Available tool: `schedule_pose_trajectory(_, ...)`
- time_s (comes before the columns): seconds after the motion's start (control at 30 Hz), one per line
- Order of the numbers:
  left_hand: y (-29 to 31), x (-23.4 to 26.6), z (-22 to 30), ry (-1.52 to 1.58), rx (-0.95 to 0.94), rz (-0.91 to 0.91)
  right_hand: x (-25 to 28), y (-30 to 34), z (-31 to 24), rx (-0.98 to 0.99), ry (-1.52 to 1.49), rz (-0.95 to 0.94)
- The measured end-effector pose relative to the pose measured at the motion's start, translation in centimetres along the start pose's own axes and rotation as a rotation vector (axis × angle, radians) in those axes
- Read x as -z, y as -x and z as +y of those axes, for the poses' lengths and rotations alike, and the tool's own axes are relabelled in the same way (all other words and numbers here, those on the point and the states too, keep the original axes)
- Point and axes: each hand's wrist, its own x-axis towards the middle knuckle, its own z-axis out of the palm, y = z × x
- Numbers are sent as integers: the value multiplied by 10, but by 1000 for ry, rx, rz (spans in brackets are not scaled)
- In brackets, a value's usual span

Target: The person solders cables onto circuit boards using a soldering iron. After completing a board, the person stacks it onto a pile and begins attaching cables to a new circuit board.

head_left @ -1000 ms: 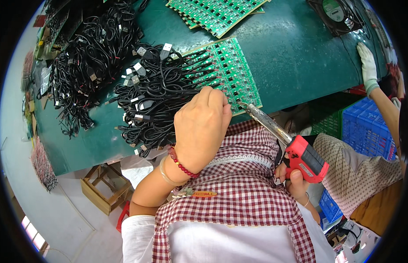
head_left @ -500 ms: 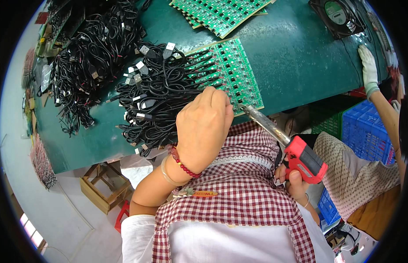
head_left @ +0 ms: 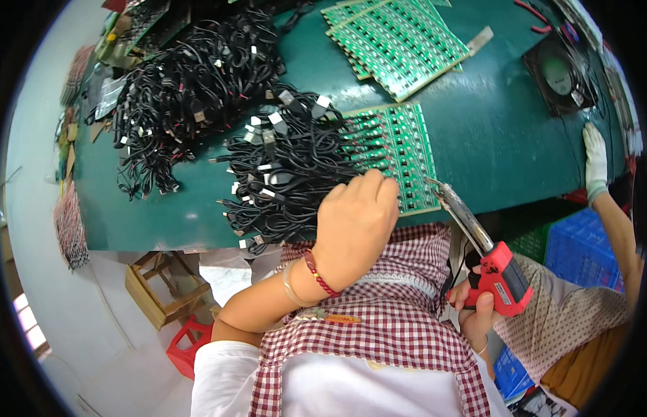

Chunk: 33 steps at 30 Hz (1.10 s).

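Observation:
My left hand [head_left: 358,226] is closed in a pinch over the near part of a green circuit board [head_left: 414,156]; what its fingertips hold is hidden beneath it. Black USB cables [head_left: 289,163] lie in a heap left of the board, and several have thin ends lying on its left part. In my right hand [head_left: 476,313] is a red and black soldering gun [head_left: 501,278]. Its metal barrel slants up and left, with the tip over the board's right edge, a short gap from my left fingers.
A larger heap of black cables [head_left: 198,83] lies at the far left. Stacked circuit boards [head_left: 400,48] sit at the back. A black fan [head_left: 560,73] stands at the right, near another person's gloved hand [head_left: 595,156]. Blue crates [head_left: 587,236] are beyond the table's right front edge.
The whole view has shifted, so the table things appear lower and further right. The soldering gun's tip has drawn away from my left fingers toward the board's right edge. My left hand stays pinched.

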Motion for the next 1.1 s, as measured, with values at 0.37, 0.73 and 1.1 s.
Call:
schedule_pose_trajectory(0.37, -62, 103, -115, -329, -105, 254, 4, -14, 0, 114, -69, 41)
schedule_pose_trajectory(0.73, -83, 114, -138, -178, -190, 257, -3, -15, -6, 91, -84, 101)
schedule_pose_trajectory(1.1, -84, 162, -104, 502, 144, 393, -13, -32, -12, 181, -61, 11)
